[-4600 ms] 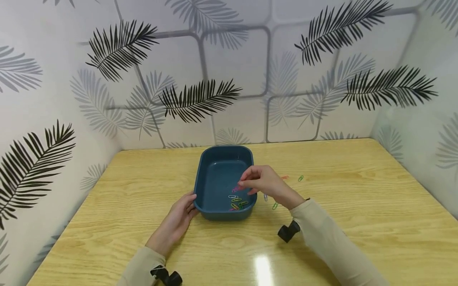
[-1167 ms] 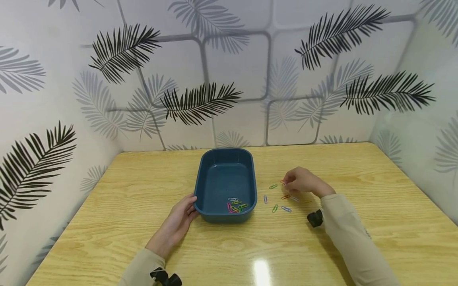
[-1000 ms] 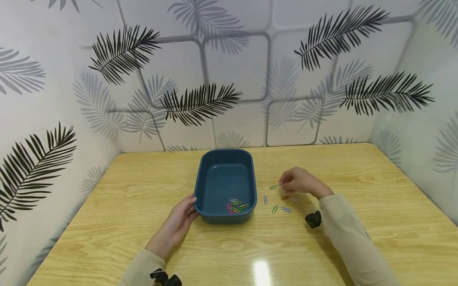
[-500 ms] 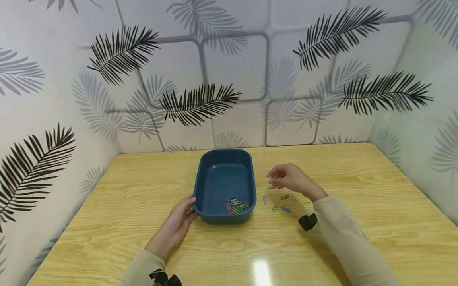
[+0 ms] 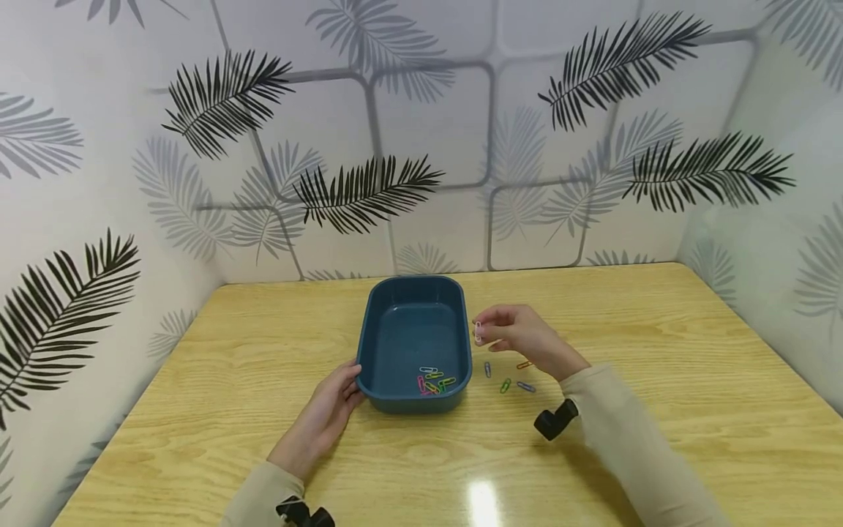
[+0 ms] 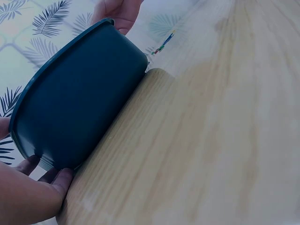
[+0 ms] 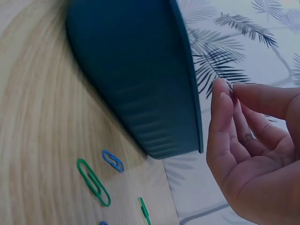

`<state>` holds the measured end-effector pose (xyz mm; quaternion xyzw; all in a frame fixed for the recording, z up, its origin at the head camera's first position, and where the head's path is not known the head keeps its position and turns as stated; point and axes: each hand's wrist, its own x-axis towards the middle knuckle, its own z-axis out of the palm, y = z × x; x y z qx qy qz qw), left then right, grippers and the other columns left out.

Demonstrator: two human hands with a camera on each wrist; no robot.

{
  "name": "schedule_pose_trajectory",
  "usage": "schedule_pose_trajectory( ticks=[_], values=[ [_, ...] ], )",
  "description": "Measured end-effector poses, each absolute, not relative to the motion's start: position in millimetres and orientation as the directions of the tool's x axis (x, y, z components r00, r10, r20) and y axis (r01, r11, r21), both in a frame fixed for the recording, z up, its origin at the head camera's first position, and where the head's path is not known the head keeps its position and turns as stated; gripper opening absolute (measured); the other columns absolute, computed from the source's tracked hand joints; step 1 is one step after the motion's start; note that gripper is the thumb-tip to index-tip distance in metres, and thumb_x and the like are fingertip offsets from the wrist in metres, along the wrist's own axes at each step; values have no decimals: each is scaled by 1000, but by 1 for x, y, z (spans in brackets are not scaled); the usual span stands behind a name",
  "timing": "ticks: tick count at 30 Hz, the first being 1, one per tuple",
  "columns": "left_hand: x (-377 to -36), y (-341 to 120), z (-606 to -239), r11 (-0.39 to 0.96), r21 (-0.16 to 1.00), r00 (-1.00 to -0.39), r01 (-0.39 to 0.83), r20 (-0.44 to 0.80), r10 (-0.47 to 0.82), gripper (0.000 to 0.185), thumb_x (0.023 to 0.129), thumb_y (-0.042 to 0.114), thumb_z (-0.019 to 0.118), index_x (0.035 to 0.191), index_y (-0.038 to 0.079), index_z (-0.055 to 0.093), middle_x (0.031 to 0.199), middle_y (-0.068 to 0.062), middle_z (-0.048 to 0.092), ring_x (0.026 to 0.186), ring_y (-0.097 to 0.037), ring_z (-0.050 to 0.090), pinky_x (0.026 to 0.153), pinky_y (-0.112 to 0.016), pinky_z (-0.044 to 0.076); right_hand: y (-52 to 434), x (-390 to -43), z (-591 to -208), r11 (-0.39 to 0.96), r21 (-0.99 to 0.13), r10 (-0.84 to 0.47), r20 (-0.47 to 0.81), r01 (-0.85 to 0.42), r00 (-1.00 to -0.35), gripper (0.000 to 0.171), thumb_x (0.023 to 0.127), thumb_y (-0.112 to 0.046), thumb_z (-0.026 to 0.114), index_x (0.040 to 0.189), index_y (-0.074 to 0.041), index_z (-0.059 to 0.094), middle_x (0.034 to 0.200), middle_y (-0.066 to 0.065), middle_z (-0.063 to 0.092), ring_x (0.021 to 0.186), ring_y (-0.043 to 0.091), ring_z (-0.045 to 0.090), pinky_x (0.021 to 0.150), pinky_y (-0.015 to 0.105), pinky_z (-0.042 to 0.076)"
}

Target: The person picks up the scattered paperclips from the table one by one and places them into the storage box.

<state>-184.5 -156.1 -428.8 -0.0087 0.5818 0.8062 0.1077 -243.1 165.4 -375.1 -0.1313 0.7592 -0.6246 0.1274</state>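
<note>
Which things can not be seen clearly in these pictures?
- Paper clip in the right hand: too small in the head view, hidden by fingertips in the right wrist view.
- Clips inside the blue tray: overlapping, count unclear; the tray wall hides them in both wrist views.
- Left hand: cut off by the left wrist frame edge.

I see a glossy, light wood-grain desk (image 5: 658,366) catching a glare spot, a smooth matt dark teal plastic tub (image 5: 395,399), thin bright-coated wire paper clips (image 5: 506,384) and soft beige cloth sleeves (image 5: 626,439).
</note>
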Motion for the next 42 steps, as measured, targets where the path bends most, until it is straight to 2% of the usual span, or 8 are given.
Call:
schedule_pose_trajectory(
  ticks=[10,16,21,25,37,42],
  values=[
    [-187,-159,-424,-268,941,-971,-207,-164,173,52,100,17,45,146,-5,33,140,-20,43,115,-18,49,97,-29,39,145,-234,-377,192,-979,-385,-19,-61,-923,29,93,-6,63,114,13,58,92,8,68,84,19,67,79,42,54],
    [-187,-160,-423,-263,941,-968,-214,-168,184,52,100,16,43,146,-6,31,143,-22,38,118,-21,45,100,-31,37,135,-237,-358,354,-924,-444,-30,-145,-895,20,93,-7,63,109,6,63,89,8,69,87,26,68,80,46,54],
    [-187,-159,-424,-268,940,-968,-211,-162,192,52,101,17,43,147,-5,31,144,-22,37,121,-23,44,100,-32,36,126,-249,-338,457,-856,-527,-41,-243,-849,15,94,-5,61,105,3,65,90,7,70,84,22,68,73,37,56],
    [-188,-158,-424,-272,941,-968,-204,-152,199,53,101,17,43,147,-5,29,145,-23,35,126,-26,40,101,-32,35,118,-253,-326,508,-815,-565,-70,-280,-822,13,94,-4,60,104,3,65,89,7,69,81,20,67,70,34,56],
    [-186,-159,-427,-296,932,-970,-210,-161,183,51,100,16,44,145,-6,34,140,-21,41,119,-21,46,97,-30,39,104,-252,-316,555,-780,-593,-128,-289,-795,9,93,-5,62,100,0,66,85,5,69,81,19,68,68,32,56],
    [-186,-159,-427,-291,935,-971,-203,-156,179,51,100,17,45,145,-6,34,139,-21,43,117,-20,48,97,-30,40,105,-251,-315,556,-781,-597,-137,-284,-791,7,92,-5,63,98,-1,66,83,5,69,84,25,68,69,33,56]
  ],
)
